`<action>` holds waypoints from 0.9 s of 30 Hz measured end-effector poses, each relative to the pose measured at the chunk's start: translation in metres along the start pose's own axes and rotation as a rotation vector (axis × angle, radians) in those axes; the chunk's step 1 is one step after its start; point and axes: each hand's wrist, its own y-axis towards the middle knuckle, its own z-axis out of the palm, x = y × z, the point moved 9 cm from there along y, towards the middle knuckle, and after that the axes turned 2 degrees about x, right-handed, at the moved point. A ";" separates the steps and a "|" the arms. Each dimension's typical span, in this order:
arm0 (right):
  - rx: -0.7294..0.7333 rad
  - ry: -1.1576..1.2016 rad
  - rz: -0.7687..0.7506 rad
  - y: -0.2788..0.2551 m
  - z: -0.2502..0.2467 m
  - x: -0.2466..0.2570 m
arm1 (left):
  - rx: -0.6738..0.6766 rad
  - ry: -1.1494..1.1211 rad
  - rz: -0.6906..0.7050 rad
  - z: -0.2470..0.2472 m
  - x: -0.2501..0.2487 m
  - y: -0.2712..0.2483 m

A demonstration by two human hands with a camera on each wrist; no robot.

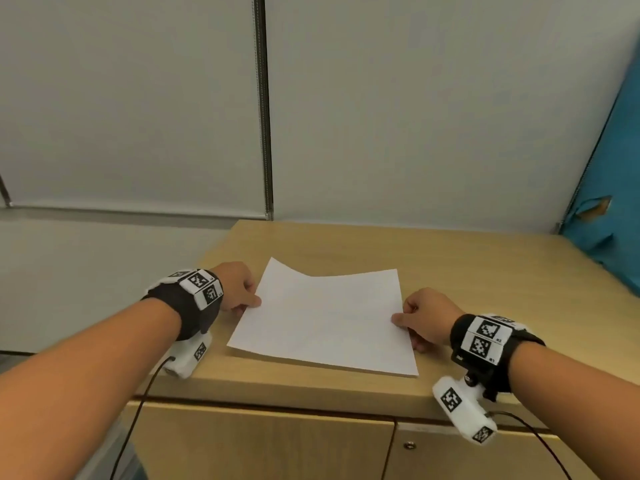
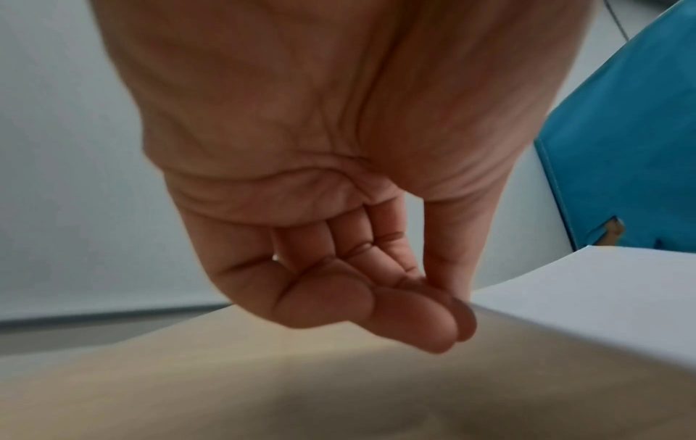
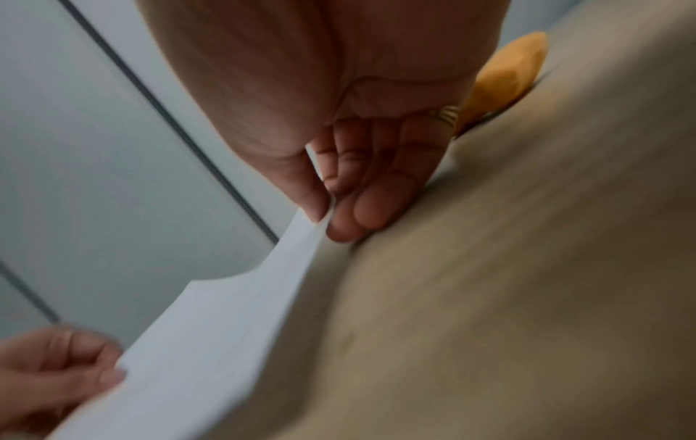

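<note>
A blank white sheet of paper [image 1: 325,317] hangs just above a light wooden cabinet top [image 1: 467,268], its far left corner curling upward. My left hand [image 1: 239,289] pinches the sheet's left edge between thumb and fingers; the left wrist view shows the left hand [image 2: 444,300] gripping the paper [image 2: 602,300] at its edge. My right hand [image 1: 420,317] pinches the right edge, thumb on top. In the right wrist view the right hand [image 3: 339,208] holds the paper [image 3: 211,342] with fingers underneath, and the left hand [image 3: 56,375] appears at the far edge.
The cabinet has two front doors [image 1: 263,445] with a small lock [image 1: 409,445]. Grey wall panels [image 1: 138,98] stand behind. A blue board [image 1: 609,202] leans at the right, its torn spot showing brown. Cables [image 1: 138,410] hang from both wrist cameras.
</note>
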 end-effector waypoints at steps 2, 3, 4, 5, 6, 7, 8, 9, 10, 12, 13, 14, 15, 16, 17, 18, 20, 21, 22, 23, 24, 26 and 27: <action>0.017 0.037 0.049 0.004 -0.004 -0.005 | 0.009 0.008 -0.029 0.006 -0.003 0.004; 0.023 0.037 0.067 0.006 -0.006 -0.008 | 0.030 0.014 -0.045 0.010 -0.004 0.005; 0.031 0.030 0.074 0.006 -0.007 -0.010 | 0.055 0.028 -0.058 0.014 -0.005 0.006; 0.046 0.013 0.072 0.007 -0.008 -0.011 | 0.078 0.048 -0.065 0.018 -0.007 0.007; 0.068 -0.011 0.061 0.008 -0.007 -0.012 | 0.089 0.059 -0.070 0.019 -0.010 0.007; 0.089 -0.037 0.045 0.008 -0.006 -0.013 | 0.094 0.060 -0.076 0.019 -0.012 0.007; 0.102 -0.056 0.027 0.008 -0.005 -0.013 | 0.098 0.053 -0.086 0.019 -0.013 0.007; 0.112 -0.068 0.016 0.008 -0.005 -0.014 | 0.104 0.042 -0.095 0.020 -0.013 0.007; 0.123 -0.084 0.008 0.008 -0.004 -0.015 | 0.111 0.028 -0.108 0.020 -0.013 0.006; 0.152 -0.134 0.002 0.008 -0.003 -0.018 | 0.132 -0.024 -0.151 0.021 -0.008 0.005; 0.166 -0.152 0.010 0.007 -0.001 -0.020 | 0.139 -0.060 -0.170 0.022 -0.006 0.004; 0.172 -0.155 0.019 0.007 -0.001 -0.022 | 0.137 -0.078 -0.185 0.021 -0.005 0.002; 0.164 -0.142 0.025 0.006 -0.001 -0.023 | 0.137 -0.055 -0.178 0.020 -0.008 0.001; 0.136 -0.135 0.015 0.006 -0.005 -0.022 | 0.146 0.003 -0.155 0.019 -0.012 -0.001; 0.085 -0.153 -0.014 0.005 -0.013 -0.017 | 0.168 0.050 -0.128 0.019 -0.017 -0.003; 0.014 -0.201 -0.049 0.006 -0.025 -0.013 | 0.200 0.068 -0.100 0.020 -0.021 -0.005; -0.114 -0.327 -0.078 0.005 -0.057 -0.008 | 0.262 0.075 -0.074 0.025 -0.023 -0.007; -0.141 -0.386 -0.057 0.004 -0.070 -0.010 | 0.286 0.101 -0.069 0.027 -0.022 -0.009; -0.139 -0.453 -0.017 0.004 -0.080 -0.017 | 0.309 0.146 -0.061 0.030 -0.020 -0.010; -0.113 -0.534 0.026 0.003 -0.085 -0.025 | 0.324 0.192 -0.052 0.032 -0.019 -0.011; -0.070 -0.601 0.075 0.002 -0.087 -0.034 | 0.331 0.223 -0.048 0.033 -0.019 -0.011; -0.001 -0.593 0.139 -0.004 -0.084 -0.049 | 0.327 0.256 -0.044 0.033 -0.021 -0.013; 0.016 -0.527 0.156 -0.007 -0.081 -0.054 | 0.321 0.274 -0.041 0.033 -0.021 -0.014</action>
